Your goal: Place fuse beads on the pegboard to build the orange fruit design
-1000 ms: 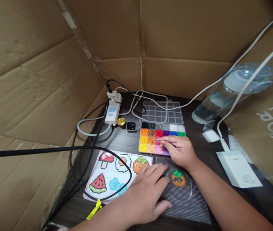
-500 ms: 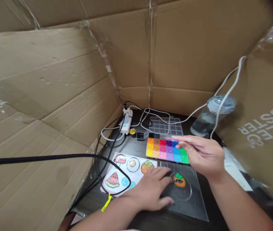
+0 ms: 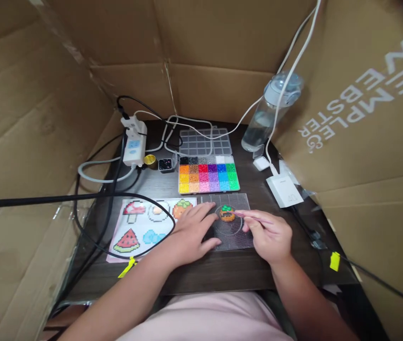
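Note:
My right hand (image 3: 271,236) pinches pink tweezers (image 3: 258,218), their tips over an orange bead figure with green leaves (image 3: 227,214). The figure lies on a clear pegboard (image 3: 235,242); whether the tips carry a bead is too small to tell. My left hand (image 3: 193,232) rests flat with fingers apart, its fingertips on the pegboard's left side. Partly under that hand is a pattern sheet (image 3: 137,222) printed with a mushroom, an egg, a watermelon slice and other pixel pictures. Behind the pegboard stands an open bead box (image 3: 209,175) with many colours in its compartments.
A white power strip (image 3: 135,147), a gold cup (image 3: 150,160) and a small black bead tray (image 3: 166,164) stand back left. At right are a water bottle (image 3: 270,113) and a white charger (image 3: 284,190). A black cable (image 3: 144,195) crosses above the sheet. Cardboard walls surround the table.
My right hand has brought the tweezers from the bead box down to the orange figure. The left hand stays on the pegboard's edge. The camera view has tilted downward.

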Demonstrator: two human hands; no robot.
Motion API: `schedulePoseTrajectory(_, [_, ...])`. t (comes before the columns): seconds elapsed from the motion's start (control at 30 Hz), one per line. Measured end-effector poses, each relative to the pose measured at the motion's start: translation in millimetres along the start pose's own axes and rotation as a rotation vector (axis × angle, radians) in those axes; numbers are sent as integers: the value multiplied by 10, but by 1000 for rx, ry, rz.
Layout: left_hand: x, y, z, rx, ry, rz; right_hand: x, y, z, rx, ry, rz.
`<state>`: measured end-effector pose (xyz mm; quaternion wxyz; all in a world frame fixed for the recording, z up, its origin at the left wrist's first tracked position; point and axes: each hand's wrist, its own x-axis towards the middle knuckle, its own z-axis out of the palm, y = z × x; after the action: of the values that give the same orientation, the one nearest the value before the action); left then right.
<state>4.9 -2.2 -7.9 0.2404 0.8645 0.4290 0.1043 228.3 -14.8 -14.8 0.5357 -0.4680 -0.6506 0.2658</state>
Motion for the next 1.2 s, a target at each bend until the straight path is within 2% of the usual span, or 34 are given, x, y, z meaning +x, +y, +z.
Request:
schedulePoseTrajectory(0.33, [4, -4, -1, 23, -11, 12, -75, 52, 51, -25, -43, 61])
schedulePoseTrajectory(1.2, [-1, -39, 30, -14, 26, 48, -19, 112, 85, -56, -96, 128])
